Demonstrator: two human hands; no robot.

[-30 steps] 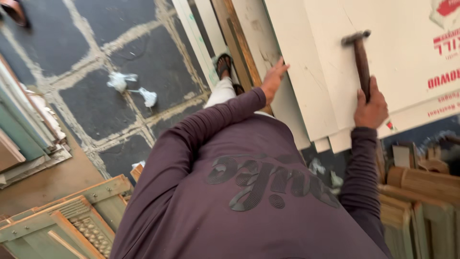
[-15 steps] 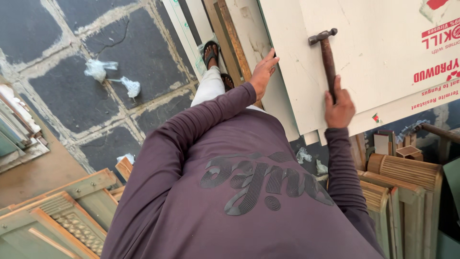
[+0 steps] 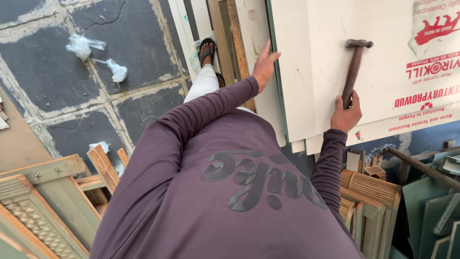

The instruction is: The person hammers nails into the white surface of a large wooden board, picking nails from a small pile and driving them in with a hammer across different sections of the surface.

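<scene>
White laminated board [image 3: 330, 72]: left hand [image 3: 265, 67], fingers spread, flat against its left edge; right hand [image 3: 346, 114] clenched around hammer [image 3: 353, 67] handle, head resting on board face.

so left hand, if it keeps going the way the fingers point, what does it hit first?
Probably nothing new: the left hand already lies at the edge of the white board, fingers pointing up along it. Its way along that edge looks free to the frame top, though depth is unclear.

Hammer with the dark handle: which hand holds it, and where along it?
The right hand grips the dark-handled hammer at the lower end of its handle; the left hand rests on the white board.
</scene>
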